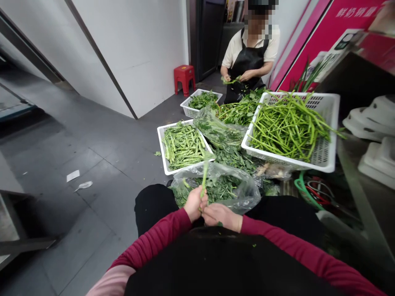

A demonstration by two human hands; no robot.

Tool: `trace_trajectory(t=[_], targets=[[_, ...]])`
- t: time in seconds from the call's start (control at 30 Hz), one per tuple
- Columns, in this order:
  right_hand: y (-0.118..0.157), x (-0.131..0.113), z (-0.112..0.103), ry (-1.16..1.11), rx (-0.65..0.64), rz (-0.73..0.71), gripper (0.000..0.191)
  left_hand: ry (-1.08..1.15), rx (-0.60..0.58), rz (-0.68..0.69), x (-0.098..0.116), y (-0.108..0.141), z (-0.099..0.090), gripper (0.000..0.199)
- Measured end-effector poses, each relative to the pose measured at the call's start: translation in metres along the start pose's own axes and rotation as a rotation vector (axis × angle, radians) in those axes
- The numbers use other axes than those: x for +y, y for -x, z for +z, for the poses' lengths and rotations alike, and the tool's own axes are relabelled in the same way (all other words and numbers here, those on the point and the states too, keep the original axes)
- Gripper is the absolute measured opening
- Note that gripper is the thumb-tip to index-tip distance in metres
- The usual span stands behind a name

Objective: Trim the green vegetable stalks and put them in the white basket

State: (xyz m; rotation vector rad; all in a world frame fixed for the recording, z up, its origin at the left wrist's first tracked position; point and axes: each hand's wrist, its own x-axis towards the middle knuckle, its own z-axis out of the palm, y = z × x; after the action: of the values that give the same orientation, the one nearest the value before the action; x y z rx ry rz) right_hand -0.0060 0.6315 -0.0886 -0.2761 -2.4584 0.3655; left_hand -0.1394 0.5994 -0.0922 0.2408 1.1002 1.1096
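Note:
My left hand [196,203] is closed around a green vegetable stalk [205,174] that points up and away from me. Close beside it, my right hand [222,217] pinches at the stalk's lower end; its fingertips are partly hidden. Below and beyond both hands, a clear plastic bag [251,193] lies open with leafy greens [220,187] inside. Just past the bag, a white basket [161,144] holds many short cut stalks [183,146]. Between the baskets are more loose leaves and a second bag of greens [216,127].
A large white basket [333,123] of long thin green stems [286,127] stands raised on the right. Opposite me, a person in a black apron [248,61] handles greens beside a small white basket [185,109]. A red stool [184,77] stands near the wall. Paper scraps [73,176] lie on the floor.

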Motion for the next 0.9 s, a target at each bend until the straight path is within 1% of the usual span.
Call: trace_trajectory(t=[0.03, 0.07, 0.1, 0.13, 0.17, 0.2, 0.23, 0.27, 0.3, 0.33, 0.4, 0.47, 0.53, 0.57, 0.6, 0.63, 0.67, 0.7, 0.77, 0.8, 0.83, 0.87, 0.9], targets=[[0.000, 0.001, 0.001, -0.077, 0.040, 0.113, 0.016, 0.068, -0.022, -0.043, 0.007, -0.002, -0.001, 0.032], [-0.001, 0.006, 0.000, -0.158, 0.113, 0.304, 0.015, 0.112, -0.072, -0.082, 0.012, -0.003, -0.002, 0.030], [-0.003, 0.013, -0.003, -0.260, 0.197, 0.534, 0.013, 0.131, -0.143, -0.112, 0.016, -0.002, -0.003, 0.029], [-0.005, 0.021, -0.008, -0.393, 0.275, 0.764, 0.014, 0.132, -0.219, -0.132, 0.018, -0.001, -0.004, 0.029], [-0.009, 0.030, -0.013, -0.555, 0.333, 0.965, 0.016, 0.122, -0.292, -0.146, 0.019, 0.001, -0.004, 0.030], [-0.013, 0.038, -0.018, -0.737, 0.361, 1.107, 0.020, 0.109, -0.350, -0.156, 0.018, 0.003, -0.004, 0.031], [-0.017, 0.044, -0.023, -0.917, 0.364, 1.180, 0.023, 0.094, -0.395, -0.164, 0.016, 0.006, -0.004, 0.033], [-0.021, 0.047, -0.027, -1.065, 0.366, 1.198, 0.024, 0.079, -0.429, -0.171, 0.014, 0.008, -0.003, 0.034], [-0.025, 0.049, -0.029, -1.164, 0.381, 1.186, 0.024, 0.063, -0.454, -0.179, 0.012, 0.009, -0.002, 0.034], [-0.029, 0.049, -0.030, -1.212, 0.410, 1.163, 0.024, 0.047, -0.476, -0.189, 0.010, 0.011, -0.002, 0.035], [-0.036, 0.045, -0.028, -1.189, 0.470, 1.132, 0.027, 0.022, -0.516, -0.214, 0.009, 0.012, -0.002, 0.036], [-0.041, 0.041, -0.026, -0.996, 0.504, 1.168, 0.031, 0.022, -0.550, -0.232, 0.008, 0.013, -0.002, 0.037], [-0.041, 0.040, -0.025, -0.674, 0.529, 1.192, 0.032, 0.036, -0.557, -0.218, 0.007, 0.014, -0.002, 0.038], [-0.039, 0.039, -0.025, -0.506, 0.541, 1.163, 0.029, 0.039, -0.546, -0.196, 0.006, 0.014, -0.002, 0.038], [-0.036, 0.037, -0.025, -0.362, 0.554, 1.096, 0.026, 0.037, -0.527, -0.167, 0.005, 0.014, -0.001, 0.037], [-0.032, 0.034, -0.024, -0.256, 0.556, 0.991, 0.021, 0.029, -0.501, -0.139, 0.004, 0.014, 0.000, 0.037], [-0.028, 0.029, -0.023, -0.195, 0.527, 0.851, 0.017, 0.017, -0.468, -0.114, 0.003, 0.013, 0.001, 0.037], [-0.024, 0.023, -0.022, -0.171, 0.464, 0.688, 0.014, 0.004, -0.425, -0.094, 0.003, 0.012, 0.002, 0.037], [-0.017, 0.009, -0.017, -0.212, 0.250, 0.352, 0.012, -0.019, -0.285, -0.045, 0.003, 0.009, 0.004, 0.040], [-0.015, 0.003, -0.015, -0.255, 0.145, 0.242, 0.012, -0.039, -0.202, -0.006, 0.004, 0.007, 0.005, 0.040], [-0.014, -0.001, -0.013, -0.294, 0.091, 0.211, 0.013, -0.072, -0.127, 0.042, 0.005, 0.006, 0.006, 0.040], [-0.015, -0.002, -0.012, -0.320, 0.110, 0.277, 0.013, -0.123, -0.072, 0.096, 0.005, 0.005, 0.006, 0.040], [-0.017, 0.000, -0.013, -0.344, 0.183, 0.427, 0.014, -0.194, -0.039, 0.149, 0.006, 0.004, 0.006, 0.039]])
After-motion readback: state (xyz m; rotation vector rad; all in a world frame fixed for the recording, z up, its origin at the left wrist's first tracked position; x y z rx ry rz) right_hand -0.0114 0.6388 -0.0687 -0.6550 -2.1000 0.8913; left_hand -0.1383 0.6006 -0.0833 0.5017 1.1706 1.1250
